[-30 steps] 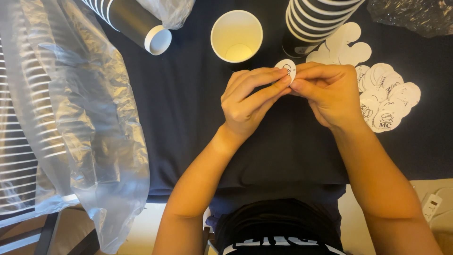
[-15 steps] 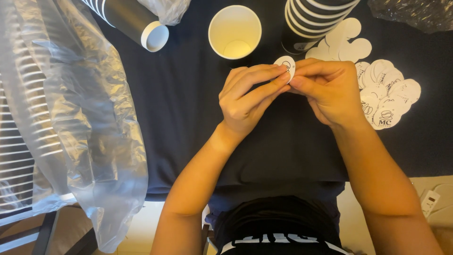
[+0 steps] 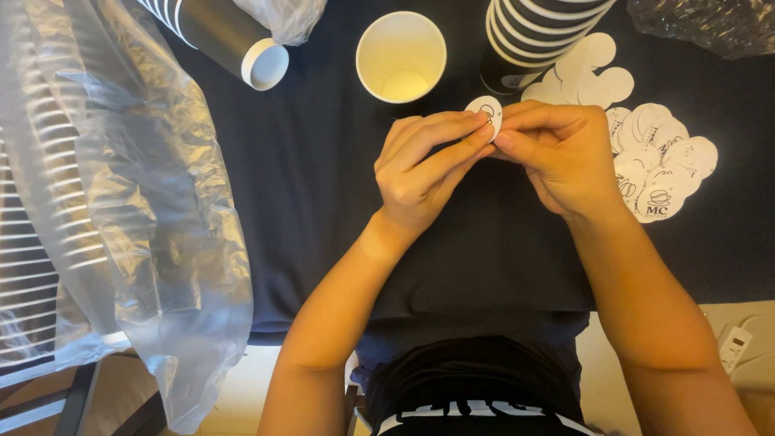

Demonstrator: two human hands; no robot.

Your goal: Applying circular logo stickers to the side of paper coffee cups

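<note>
Far left of the fingers, a clear plastic bag (image 3: 121,210) of stacked cups drapes over the table edge. Up left of them lies a striped cup sleeve (image 3: 222,36) on its side. The left hand (image 3: 420,169) curls its fingers (image 3: 440,133) closed toward the right, tips pinching the near edge of a round white sticker (image 3: 485,112). Just above the left fingertips stands an open paper cup (image 3: 401,55), apart from them. The sticker stands on edge between both hands' fingertips, touching them. The right hand (image 3: 565,157) closes on it from the other side, thumb and forefinger pressed together. Above the right fingers rises a cup stack (image 3: 537,36); right of them, loose stickers (image 3: 658,165) overlap on the dark cloth (image 3: 323,202).
</note>
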